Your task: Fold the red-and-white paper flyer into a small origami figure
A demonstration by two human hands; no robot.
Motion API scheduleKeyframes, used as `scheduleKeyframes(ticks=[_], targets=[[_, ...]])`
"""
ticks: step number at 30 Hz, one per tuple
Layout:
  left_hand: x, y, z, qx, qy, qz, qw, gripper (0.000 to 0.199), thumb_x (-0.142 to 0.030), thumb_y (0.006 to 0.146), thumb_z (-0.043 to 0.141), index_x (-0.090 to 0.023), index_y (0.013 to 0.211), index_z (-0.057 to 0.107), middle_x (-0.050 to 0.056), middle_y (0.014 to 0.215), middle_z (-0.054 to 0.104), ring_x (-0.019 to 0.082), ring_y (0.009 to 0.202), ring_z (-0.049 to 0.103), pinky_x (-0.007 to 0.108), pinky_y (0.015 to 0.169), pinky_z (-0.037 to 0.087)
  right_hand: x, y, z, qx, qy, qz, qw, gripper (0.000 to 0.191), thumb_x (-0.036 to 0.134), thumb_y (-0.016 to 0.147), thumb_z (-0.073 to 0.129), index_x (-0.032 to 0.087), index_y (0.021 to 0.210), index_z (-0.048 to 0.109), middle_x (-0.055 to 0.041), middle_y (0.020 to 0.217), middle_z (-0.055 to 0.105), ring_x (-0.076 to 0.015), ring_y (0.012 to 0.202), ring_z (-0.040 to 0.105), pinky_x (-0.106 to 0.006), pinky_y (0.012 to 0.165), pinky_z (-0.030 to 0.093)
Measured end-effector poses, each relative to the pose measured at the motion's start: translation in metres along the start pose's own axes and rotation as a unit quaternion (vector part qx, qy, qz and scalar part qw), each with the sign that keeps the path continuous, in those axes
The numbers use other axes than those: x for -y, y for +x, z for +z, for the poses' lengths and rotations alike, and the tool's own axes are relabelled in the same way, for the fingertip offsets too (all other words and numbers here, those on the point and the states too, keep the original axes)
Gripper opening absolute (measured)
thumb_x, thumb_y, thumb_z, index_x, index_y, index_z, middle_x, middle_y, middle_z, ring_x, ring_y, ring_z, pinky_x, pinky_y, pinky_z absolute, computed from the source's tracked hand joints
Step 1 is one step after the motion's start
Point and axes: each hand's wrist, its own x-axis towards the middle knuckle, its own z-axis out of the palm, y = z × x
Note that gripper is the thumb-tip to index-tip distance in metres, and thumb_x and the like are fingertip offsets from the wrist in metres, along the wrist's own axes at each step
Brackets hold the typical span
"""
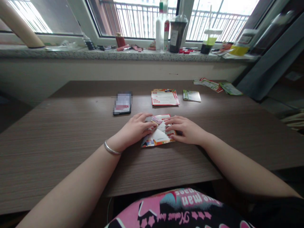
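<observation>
A printed paper leaflet (159, 135) lies on the table in front of me, with folded flaps meeting near its middle and a colourful strip along its lower edge. My left hand (139, 126), a silver bangle on its wrist, grips the leaflet's left side. Its thumb and index finger are close together on the paper. On the other side, my right hand (186, 129) rests palm down, fingers spread across the leaflet's right part. The paper beneath the fingertips is hidden.
Beyond the hands lie a phone (122, 104), a stack of printed leaflets (165, 97) and a small stack of cards (192, 96). More coloured papers (211, 85) sit at the far right of the table (71, 133). Bottles and cups line the stone windowsill (142, 55).
</observation>
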Motion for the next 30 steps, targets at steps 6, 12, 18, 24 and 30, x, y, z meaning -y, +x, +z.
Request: scheduleKeyframes(ticks=[6,12,18,24,30], targets=[[-0.007,0.001,-0.004,-0.008,0.011,0.008,1.0,0.026,-0.034,0.094,0.05,-0.027,0.111,0.069,0.008,0.116,0.061,0.023,0.103,0.056,0.042,0.096,0.043,0.001,0.0,0.001,0.019,0.011,0.007,1.0,0.029,0.036,0.084,0.065,0.024,0.109,0.069,-0.0082,0.129,0.063,-0.0229,0.126,0.052,-0.051,0.111,0.034],[-0.007,0.0,-0.008,0.047,-0.008,0.021,0.999,0.061,-0.063,0.079,0.063,-0.028,0.129,0.058,0.007,0.131,0.059,0.029,0.117,0.053,0.045,0.101,0.038,0.005,0.0,-0.001,0.034,-0.016,0.048,0.998,0.029,0.041,0.087,0.06,0.024,0.109,0.067,-0.0071,0.131,0.063,-0.0242,0.127,0.053,-0.059,0.116,0.014],[-0.009,-0.001,-0.005,0.063,0.01,0.024,0.998,0.065,-0.064,0.08,0.061,-0.031,0.135,0.052,0.006,0.145,0.049,0.031,0.13,0.046,0.051,0.109,0.029,0.005,0.0,-0.001,0.053,-0.017,0.053,0.997,0.036,0.043,0.089,0.056,0.022,0.117,0.064,-0.0086,0.133,0.061,-0.0243,0.127,0.052,-0.058,0.115,0.02],[-0.013,0.0,-0.004,0.073,0.013,0.013,0.997,0.07,-0.064,0.08,0.06,-0.03,0.141,0.046,0.008,0.149,0.045,0.031,0.133,0.043,0.051,0.112,0.028,0.01,0.001,-0.003,0.071,-0.045,0.062,0.994,0.05,0.05,0.086,0.059,0.021,0.126,0.059,-0.0113,0.141,0.054,-0.0274,0.133,0.045,-0.057,0.114,0.022],[-0.012,0.003,-0.004,0.054,0.017,0.028,0.998,0.06,-0.057,0.084,0.061,-0.025,0.134,0.053,0.009,0.142,0.053,0.03,0.127,0.05,0.048,0.107,0.036,0.012,-0.001,-0.002,0.076,-0.071,0.068,0.992,0.055,0.052,0.079,0.064,0.02,0.124,0.059,-0.01,0.146,0.049,-0.0295,0.139,0.036,-0.055,0.114,0.026]])
